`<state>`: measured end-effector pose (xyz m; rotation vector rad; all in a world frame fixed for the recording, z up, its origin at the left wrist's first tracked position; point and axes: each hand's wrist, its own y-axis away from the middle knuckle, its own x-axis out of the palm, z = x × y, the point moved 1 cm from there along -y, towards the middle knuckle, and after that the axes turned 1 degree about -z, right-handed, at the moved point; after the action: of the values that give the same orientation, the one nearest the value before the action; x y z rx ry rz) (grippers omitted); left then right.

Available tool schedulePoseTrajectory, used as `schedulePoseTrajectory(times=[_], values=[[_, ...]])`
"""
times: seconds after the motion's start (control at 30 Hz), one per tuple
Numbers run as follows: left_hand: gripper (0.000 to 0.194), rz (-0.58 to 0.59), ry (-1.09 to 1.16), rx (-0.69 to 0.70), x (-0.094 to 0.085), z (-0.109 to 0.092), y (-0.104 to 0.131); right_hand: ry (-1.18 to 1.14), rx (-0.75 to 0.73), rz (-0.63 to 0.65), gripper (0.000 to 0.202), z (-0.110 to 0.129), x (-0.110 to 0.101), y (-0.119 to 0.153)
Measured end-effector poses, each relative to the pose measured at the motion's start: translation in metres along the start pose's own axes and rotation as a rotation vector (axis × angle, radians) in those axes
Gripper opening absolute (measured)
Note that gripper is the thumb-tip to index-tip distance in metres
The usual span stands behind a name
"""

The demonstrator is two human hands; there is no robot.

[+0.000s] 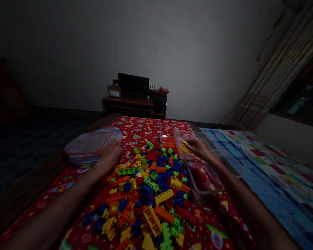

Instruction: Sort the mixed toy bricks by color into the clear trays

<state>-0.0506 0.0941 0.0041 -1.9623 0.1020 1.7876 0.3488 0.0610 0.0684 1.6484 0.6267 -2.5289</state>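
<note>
My right hand (199,148) is over a clear plastic box (179,136), its fingers closed on a yellow building brick (185,146); other yellow pieces seem to lie just beneath. On the left, my left hand (111,152) rests back-up beside a stack of clear lids with a pink seal (90,143). Its fingers point away from me and are mostly hidden, so their grip does not show. Between both hands spreads a big heap of building bricks (165,196) in yellow, orange, blue, green and red.
A nearer clear box (205,189) holds some red pieces. Another small box (168,131) has red-orange bricks in it. A round-edged clear container (233,165) stands at the right, by the bed with blue covers (253,194). A red patterned cloth (146,126) covers the table; a monitor (133,85) stands beyond.
</note>
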Motion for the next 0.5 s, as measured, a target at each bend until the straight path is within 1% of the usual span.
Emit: schedulePoseTrajectory(times=[0.1,0.2,0.27,0.33,0.43,0.5], values=[[0.02,0.066,-0.1,0.042,-0.002,-0.001,-0.008,0.139,0.088,-0.033,0.032,-0.022,-0.011,0.0],[0.02,0.091,-0.113,0.052,0.002,0.0,-0.008,0.215,0.219,-0.021,0.026,-0.042,-0.019,-0.005],[0.02,0.079,-0.059,0.03,0.003,0.0,-0.006,0.223,0.291,-0.021,0.026,-0.052,-0.02,-0.009],[0.022,0.081,-0.001,-0.009,0.003,-0.001,-0.005,0.211,0.323,-0.027,0.029,-0.059,-0.02,-0.014],[0.026,0.124,0.12,-0.051,0.002,-0.013,-0.005,0.165,0.31,-0.017,0.031,-0.063,-0.018,-0.02],[0.032,0.126,0.277,-0.08,0.0,-0.024,-0.006,0.124,0.281,-0.015,0.029,-0.061,-0.017,-0.022]])
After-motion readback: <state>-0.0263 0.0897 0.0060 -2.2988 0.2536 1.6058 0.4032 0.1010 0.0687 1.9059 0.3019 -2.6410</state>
